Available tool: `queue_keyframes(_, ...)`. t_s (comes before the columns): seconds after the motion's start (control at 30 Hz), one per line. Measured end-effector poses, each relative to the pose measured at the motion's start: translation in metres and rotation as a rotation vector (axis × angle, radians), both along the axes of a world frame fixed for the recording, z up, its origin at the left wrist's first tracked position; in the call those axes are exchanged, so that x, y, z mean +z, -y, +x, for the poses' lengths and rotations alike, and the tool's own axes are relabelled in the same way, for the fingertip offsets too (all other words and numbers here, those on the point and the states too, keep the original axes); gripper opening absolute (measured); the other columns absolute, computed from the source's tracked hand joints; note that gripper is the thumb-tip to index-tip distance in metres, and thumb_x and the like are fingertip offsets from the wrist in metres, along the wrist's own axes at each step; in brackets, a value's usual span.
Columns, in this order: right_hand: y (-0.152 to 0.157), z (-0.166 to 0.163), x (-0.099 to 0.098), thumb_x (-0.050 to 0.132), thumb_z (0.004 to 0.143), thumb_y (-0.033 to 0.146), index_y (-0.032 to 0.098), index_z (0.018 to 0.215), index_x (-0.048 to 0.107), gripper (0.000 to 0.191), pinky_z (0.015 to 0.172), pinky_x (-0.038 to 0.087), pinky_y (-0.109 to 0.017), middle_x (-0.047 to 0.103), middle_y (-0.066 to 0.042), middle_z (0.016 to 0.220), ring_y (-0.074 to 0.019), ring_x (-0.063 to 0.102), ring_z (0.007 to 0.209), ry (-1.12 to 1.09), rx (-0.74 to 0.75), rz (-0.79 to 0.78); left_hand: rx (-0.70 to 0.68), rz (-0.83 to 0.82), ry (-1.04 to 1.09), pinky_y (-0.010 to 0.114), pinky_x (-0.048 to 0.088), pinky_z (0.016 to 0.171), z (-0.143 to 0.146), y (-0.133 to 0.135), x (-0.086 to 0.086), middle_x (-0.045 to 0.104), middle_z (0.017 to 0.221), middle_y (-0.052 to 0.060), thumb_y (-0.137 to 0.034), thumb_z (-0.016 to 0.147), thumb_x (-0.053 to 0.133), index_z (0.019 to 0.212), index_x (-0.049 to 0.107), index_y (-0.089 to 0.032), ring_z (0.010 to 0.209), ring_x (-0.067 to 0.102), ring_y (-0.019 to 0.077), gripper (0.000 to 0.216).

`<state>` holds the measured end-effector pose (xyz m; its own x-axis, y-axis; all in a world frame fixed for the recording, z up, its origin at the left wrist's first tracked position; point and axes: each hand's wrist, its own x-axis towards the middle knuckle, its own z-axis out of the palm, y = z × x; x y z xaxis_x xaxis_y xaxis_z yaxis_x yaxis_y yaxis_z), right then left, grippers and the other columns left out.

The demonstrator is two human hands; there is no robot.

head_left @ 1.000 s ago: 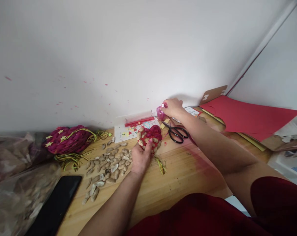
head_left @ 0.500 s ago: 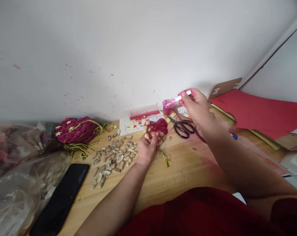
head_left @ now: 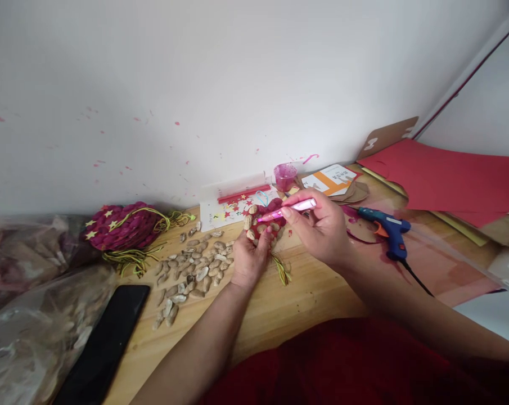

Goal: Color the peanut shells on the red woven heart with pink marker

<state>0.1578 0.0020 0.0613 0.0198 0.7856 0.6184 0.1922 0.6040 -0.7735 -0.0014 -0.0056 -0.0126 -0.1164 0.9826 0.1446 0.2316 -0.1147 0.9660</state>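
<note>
My left hand [head_left: 249, 260] is closed round a red craft piece covered in peanut shells [head_left: 261, 228]. Some of its shells are magenta, others bare, and a yellow-green tassel [head_left: 283, 271] hangs below. In my right hand [head_left: 327, 232] is a paintbrush [head_left: 300, 207] with a white handle. The pink brush tip meets the shells, or hovers just over them. Behind my hands stands a clear cup of magenta paint [head_left: 285, 179]. Loose peanut shells [head_left: 201, 274] lie scattered left of my left hand. My right hand mostly covers the scissors.
Finished-looking magenta pieces with yellow stars [head_left: 121, 228] are stacked at left, near plastic bags [head_left: 30, 343] and a black phone [head_left: 104, 343]. Star stickers lie on a white sheet [head_left: 210, 211]. To the right are a blue glue gun [head_left: 395, 230] and red paper [head_left: 452, 185].
My right hand has brought the brush from the paint cup down and left to the craft piece. The glue gun has come into sight, while the scissors are now mostly covered.
</note>
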Motion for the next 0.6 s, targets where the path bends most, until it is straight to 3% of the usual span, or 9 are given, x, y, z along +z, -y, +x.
queue_keyframes(0.3,0.006,-0.003,0.001,0.066,0.098,0.020,0.023,0.099,0.066,0.003,0.075,0.053,-0.032,0.077,-0.003,0.091,-0.0172,0.070,0.080,0.286,-0.024,0.233,-0.015,0.018,-0.005,0.028,0.051,0.063,0.000,0.002,0.009,0.064,0.060,0.001,-0.052,0.090,0.068,0.079,0.066,-0.020,0.065,0.066,0.0189,0.034)
queue_keyframes(0.6,0.009,-0.004,-0.002,0.065,0.098,0.020,0.026,0.098,0.066,0.006,0.077,0.055,-0.035,0.077,-0.003,0.090,-0.0201,0.071,0.084,0.358,-0.017,0.269,0.010,-0.001,-0.030,0.025,0.048,0.059,-0.001,0.002,0.010,0.061,0.057,0.000,-0.051,0.088,0.067,0.069,0.061,-0.020,0.057,0.058,0.0152,0.037)
